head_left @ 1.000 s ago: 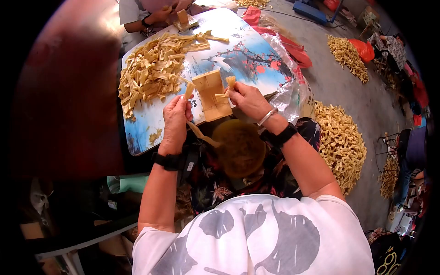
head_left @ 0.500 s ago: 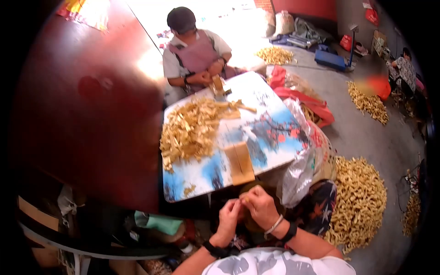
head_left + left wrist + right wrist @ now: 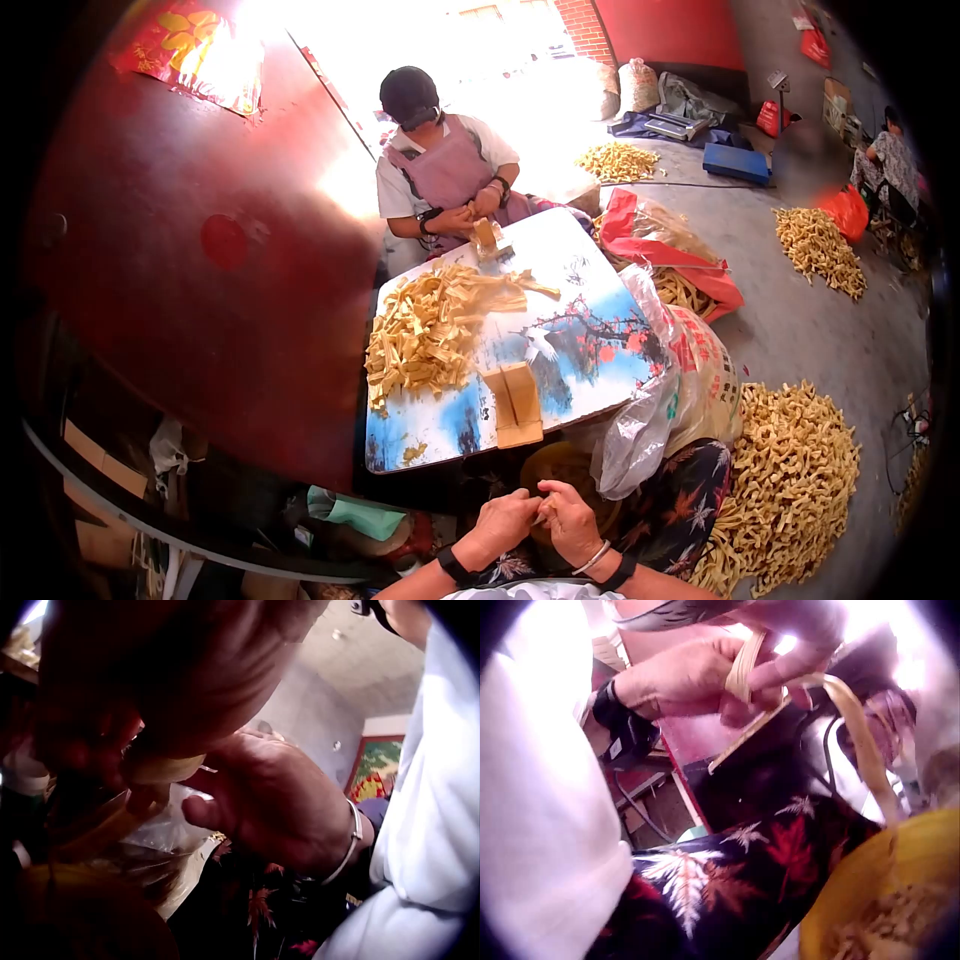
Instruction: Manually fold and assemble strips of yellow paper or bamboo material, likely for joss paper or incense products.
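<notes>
Left hand (image 3: 507,522) and right hand (image 3: 570,527) are pinching the folded pale strip (image 3: 744,671) between them, tail dangling toward the yellow tub (image 3: 922,834), uneven tugging risking a split or slipped fold.

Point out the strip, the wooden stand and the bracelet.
Strip (image 3: 864,739): right wrist view, on its long loose end.
Wooden stand (image 3: 525,395): head view, on its middle.
Bracelet (image 3: 356,835): left wrist view, on the band's outer side.
</notes>
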A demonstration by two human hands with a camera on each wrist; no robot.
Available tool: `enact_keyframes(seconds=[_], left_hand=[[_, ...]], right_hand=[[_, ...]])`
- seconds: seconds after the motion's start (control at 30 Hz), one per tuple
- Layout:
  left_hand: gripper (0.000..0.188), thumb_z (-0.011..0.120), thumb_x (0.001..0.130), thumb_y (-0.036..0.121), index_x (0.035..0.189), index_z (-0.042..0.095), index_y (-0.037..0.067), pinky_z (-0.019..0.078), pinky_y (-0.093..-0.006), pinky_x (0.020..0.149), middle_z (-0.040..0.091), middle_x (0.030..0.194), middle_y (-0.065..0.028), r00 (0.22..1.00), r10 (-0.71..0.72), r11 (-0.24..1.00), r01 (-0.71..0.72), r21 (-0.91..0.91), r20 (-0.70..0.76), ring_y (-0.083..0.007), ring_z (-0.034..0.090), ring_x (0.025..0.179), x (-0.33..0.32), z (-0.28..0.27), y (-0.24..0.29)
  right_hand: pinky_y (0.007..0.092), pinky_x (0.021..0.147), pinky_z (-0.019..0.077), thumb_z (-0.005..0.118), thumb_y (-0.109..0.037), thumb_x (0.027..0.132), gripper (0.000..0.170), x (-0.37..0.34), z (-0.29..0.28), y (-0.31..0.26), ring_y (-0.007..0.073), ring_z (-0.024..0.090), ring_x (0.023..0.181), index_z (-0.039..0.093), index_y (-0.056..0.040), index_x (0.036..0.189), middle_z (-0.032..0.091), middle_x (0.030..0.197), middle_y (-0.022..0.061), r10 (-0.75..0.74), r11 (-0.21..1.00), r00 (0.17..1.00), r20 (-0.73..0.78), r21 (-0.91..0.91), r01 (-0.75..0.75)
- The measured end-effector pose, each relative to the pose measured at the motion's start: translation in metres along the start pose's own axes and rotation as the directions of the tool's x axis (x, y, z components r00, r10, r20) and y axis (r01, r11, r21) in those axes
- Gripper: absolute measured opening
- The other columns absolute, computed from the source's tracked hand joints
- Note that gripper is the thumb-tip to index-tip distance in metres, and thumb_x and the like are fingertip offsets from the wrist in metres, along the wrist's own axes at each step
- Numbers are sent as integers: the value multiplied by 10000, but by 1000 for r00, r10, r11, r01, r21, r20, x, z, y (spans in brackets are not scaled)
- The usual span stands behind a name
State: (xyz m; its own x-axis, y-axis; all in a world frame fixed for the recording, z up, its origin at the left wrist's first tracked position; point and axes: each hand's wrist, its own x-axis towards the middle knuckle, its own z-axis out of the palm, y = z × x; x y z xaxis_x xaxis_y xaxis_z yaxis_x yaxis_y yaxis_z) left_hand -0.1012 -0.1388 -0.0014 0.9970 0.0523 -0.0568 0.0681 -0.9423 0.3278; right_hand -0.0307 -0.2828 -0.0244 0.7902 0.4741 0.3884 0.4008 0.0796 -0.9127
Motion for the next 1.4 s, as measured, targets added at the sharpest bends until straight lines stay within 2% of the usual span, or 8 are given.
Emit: enact_keyframes(seconds=[0.13,0.47,0.63,0.73,0.83,1.17,1.3,1.4], left_hand=[[193,655,769,87,962,635,88,510,-348,588,543,800,-70,983,145,950,-106,293,-115,-230,621,746,5,-16,25],[300,623,800,30,1099,641,56,523,-376,619,528,816,-110,985,-35,978,69,196,-170,-271,618,768,16,2,25],[299,592,844,31,1139,634,46,531,-404,715,559,887,-163,969,-131,949,62,-308,-209,-360,614,824,18,13,21],[302,575,851,-1,1145,629,33,522,-404,750,568,933,-181,964,-131,913,27,-407,-230,-373,612,864,13,10,16],[229,598,855,-5,1079,634,24,527,-376,709,611,891,-170,928,-229,908,94,-408,-295,-355,636,812,7,11,14],[69,644,930,82,923,631,14,477,-231,558,609,728,-10,891,-363,700,68,-710,-273,-46,559,649,-14,10,11],[58,581,870,0,827,609,27,429,-232,519,549,662,7,868,-354,707,6,-707,-347,-47,511,598,-9,-16,-11],[46,586,935,73,903,595,40,442,-237,515,566,679,-7,874,-484,303,117,-946,-47,-81,508,546,-9,-25,-8]], right_hand=[[287,515,537,555,-218,1002,227,-15,13,34,137,660,715,570,-30,876,661,862,69,663,570,724,188,500,-652],[287,624,527,585,-243,979,219,-5,9,46,128,655,718,644,-32,997,672,789,62,528,759,811,254,288,-584],[285,710,524,562,-261,998,247,-10,7,64,118,634,805,648,-33,1037,676,913,47,371,903,920,127,183,-389],[263,736,530,543,-250,1010,229,-12,-1,56,95,618,842,632,-58,1099,659,1003,10,525,249,639,563,616,-747],[255,762,540,526,-236,1019,217,-2,-11,45,78,616,878,609,-81,1147,642,1050,-4,456,180,594,663,585,-791],[238,516,550,484,-169,1022,167,7,7,7,111,656,671,574,-33,986,666,817,46,433,837,848,306,213,-504],[451,590,468,532,-137,950,148,16,-1,5,397,611,670,578,-28,861,597,701,197,221,972,943,250,-140,-190],[445,583,466,531,-101,913,94,18,1,-8,395,606,648,586,-37,870,581,667,185,254,967,942,219,-57,-247]])
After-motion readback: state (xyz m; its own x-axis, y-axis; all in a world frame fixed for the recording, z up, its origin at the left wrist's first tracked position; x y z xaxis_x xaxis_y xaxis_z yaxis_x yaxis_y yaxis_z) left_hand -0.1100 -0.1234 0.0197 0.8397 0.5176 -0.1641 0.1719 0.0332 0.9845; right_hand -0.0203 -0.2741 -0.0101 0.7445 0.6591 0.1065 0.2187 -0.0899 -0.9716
